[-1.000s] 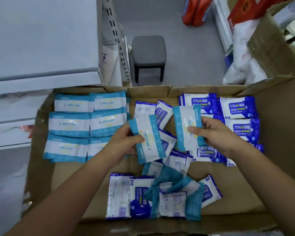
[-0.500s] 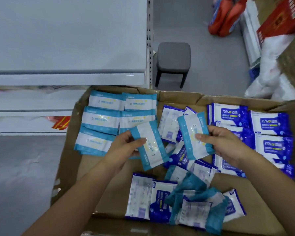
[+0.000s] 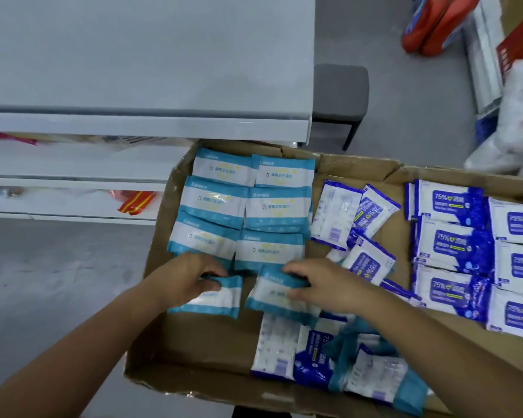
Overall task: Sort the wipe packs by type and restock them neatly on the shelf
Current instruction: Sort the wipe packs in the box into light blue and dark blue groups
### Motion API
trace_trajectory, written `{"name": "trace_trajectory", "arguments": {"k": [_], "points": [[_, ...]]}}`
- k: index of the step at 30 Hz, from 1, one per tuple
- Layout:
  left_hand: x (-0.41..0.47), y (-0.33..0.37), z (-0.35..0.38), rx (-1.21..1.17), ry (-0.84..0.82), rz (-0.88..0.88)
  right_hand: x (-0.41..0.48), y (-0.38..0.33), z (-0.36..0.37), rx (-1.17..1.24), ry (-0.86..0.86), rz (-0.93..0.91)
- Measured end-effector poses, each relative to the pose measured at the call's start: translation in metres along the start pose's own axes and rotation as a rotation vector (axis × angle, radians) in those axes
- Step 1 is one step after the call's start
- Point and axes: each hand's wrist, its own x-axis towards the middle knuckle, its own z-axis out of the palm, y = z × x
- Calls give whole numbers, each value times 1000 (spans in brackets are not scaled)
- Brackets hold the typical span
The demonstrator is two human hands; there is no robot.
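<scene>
1. The cardboard box (image 3: 212, 351) lies open on the floor below the white shelf (image 3: 145, 125), which stands at its 11 o'clock
2. Both forearms reach in from 6 o'clock, palms down, wrists low over the box floor
3. The left hand (image 3: 191, 279) grasps the left teal pack (image 3: 221, 300): its fingers curl over the pack's top edge and the thumb lies on its face, the pack flat against the cardboard
4. The right hand (image 3: 323, 285) grasps the right teal pack (image 3: 269, 294) the same way, fingers hooked over the far edge, thumb pressing the front
5. The two packs lie side by side, just apart, directly at 6 o'clock of the teal rows (image 3: 242, 206), which fill the box's 10 o'clock corner in two columns
6. The blue packs (image 3: 453, 236) sit in overlapping rows at 3 o'clock, well apart from the teal ones
7. A loose pile (image 3: 344, 366) of mixed packs lies at 5 o'clock, under the right forearm
8. A grey stool (image 3: 341, 92) stands at 12 o'clock, beyond the box
</scene>
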Motion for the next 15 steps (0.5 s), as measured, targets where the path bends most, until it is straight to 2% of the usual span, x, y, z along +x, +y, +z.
{"name": "trace_trajectory", "arguments": {"k": [2, 4, 8, 12, 15], "points": [[-2, -9, 6, 100, 12, 1, 12, -9, 23, -69, -49, 8], [-2, -15, 11, 165, 86, 18, 22, -16, 38, -137, -16, 3], [-1, -25, 24, 384, 253, 71, 39, -25, 60, -397, 202, -55], [-6, -26, 37, 464, 335, 127, 49, -28, 70, -670, 352, -11], [-10, -20, 40, 462, 411, 132, 48, -24, 71, -731, 456, 24]]}}
